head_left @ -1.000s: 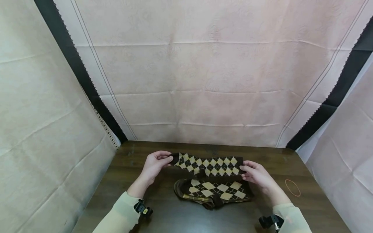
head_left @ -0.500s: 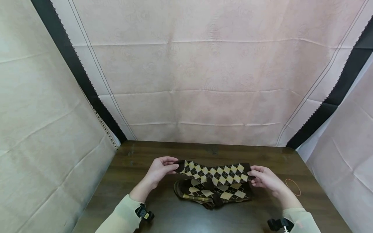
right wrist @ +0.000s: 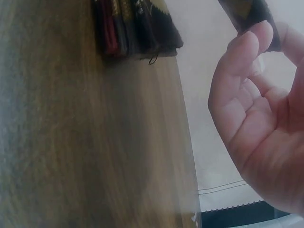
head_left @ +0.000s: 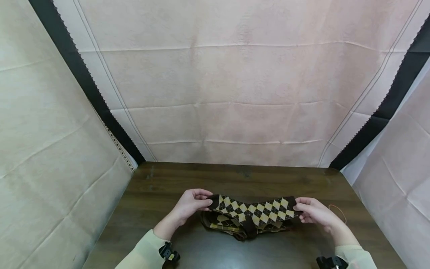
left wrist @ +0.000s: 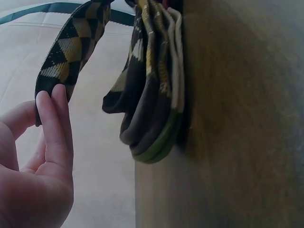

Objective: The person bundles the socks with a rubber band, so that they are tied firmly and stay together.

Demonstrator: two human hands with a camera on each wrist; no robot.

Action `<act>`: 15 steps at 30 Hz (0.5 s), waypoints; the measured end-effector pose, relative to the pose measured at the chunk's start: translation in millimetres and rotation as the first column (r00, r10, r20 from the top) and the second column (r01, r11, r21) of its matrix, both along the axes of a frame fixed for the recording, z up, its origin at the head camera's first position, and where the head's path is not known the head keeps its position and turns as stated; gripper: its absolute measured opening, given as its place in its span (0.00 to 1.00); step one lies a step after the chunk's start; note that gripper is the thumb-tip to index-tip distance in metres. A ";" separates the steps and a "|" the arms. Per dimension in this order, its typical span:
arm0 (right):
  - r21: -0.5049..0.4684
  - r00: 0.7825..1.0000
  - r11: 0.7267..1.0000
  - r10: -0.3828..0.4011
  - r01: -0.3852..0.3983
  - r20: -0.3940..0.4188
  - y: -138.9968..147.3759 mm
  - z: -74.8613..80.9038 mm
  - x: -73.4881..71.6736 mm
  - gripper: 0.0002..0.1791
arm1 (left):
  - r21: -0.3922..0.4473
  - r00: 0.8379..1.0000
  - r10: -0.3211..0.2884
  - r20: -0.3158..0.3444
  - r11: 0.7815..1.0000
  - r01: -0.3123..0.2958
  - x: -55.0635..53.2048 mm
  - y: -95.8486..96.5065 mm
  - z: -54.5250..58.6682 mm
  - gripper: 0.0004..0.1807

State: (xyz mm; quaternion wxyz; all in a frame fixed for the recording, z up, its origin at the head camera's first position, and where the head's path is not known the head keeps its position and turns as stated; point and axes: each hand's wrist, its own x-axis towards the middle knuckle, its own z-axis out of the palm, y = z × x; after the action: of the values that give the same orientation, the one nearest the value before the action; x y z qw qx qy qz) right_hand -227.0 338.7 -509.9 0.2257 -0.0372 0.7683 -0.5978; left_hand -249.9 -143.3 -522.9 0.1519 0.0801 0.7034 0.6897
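A dark argyle sock [head_left: 255, 213] with pale yellow diamonds is stretched sideways between both hands. My left hand [head_left: 193, 203] pinches its left end between thumb and fingers, and my right hand [head_left: 314, 211] pinches the right end. Beneath it lies a stack of folded socks [head_left: 223, 226], mostly covered by the held sock in the head view. In the left wrist view the held sock [left wrist: 66, 54] is apart from the stack [left wrist: 152, 114], whose layers show dark, grey, green and gold edges. The right wrist view shows the stack's other end [right wrist: 137, 31], with a reddish layer.
A thin orange rubber band [head_left: 338, 212] lies on the brown wooden table [head_left: 255, 257] at the right, partly behind the right hand. Pale fabric walls [head_left: 242, 93] with dark trim [head_left: 87, 82] enclose the table's back and sides.
Both hands have carried the held sock toward the person and slightly right, so it now overlaps the stack in the head view. The stack and rubber band stay put.
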 end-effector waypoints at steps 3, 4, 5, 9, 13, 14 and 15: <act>-0.012 1.000 1.000 0.019 -0.019 0.013 2.0 -3.1 0.2 0.23 | -0.016 1.000 -0.016 0.008 1.000 0.016 2.8 1.4 -2.0 0.16; -0.016 0.999 1.000 0.026 -0.026 0.019 2.4 -4.3 0.1 0.22 | -0.023 1.000 -0.022 0.007 0.999 0.022 3.4 1.7 -3.2 0.17; -0.019 0.999 0.999 0.032 -0.032 0.023 2.6 -5.6 0.0 0.22 | -0.030 1.000 -0.026 0.006 0.999 0.027 4.0 2.0 -4.7 0.17; -0.023 0.998 0.998 0.050 -0.050 0.027 1.8 -12.3 -0.3 0.19 | -0.072 0.999 -0.036 -0.003 0.997 0.036 6.1 1.5 -13.6 0.16; 0.002 0.997 0.998 0.070 -0.070 0.019 -1.1 -20.9 -1.9 0.17 | -0.139 0.999 -0.034 -0.027 0.990 0.030 8.1 -0.1 -20.6 0.15; 0.018 0.997 0.997 0.077 -0.077 0.013 -1.7 -23.3 -2.3 0.17 | -0.158 0.999 -0.032 -0.034 0.987 0.026 8.5 -0.4 -21.5 0.15; 0.032 0.997 0.996 0.082 -0.082 0.007 -2.3 -25.5 -2.9 0.16 | -0.172 0.999 -0.031 -0.043 0.985 0.023 8.8 -0.7 -22.4 0.15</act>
State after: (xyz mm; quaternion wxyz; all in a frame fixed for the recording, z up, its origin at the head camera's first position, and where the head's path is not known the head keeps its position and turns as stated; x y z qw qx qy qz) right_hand -229.9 336.4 -535.4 0.2528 -0.0635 0.7752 -0.5755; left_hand -241.1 -144.0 -545.3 0.1516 0.0920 0.7624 0.6224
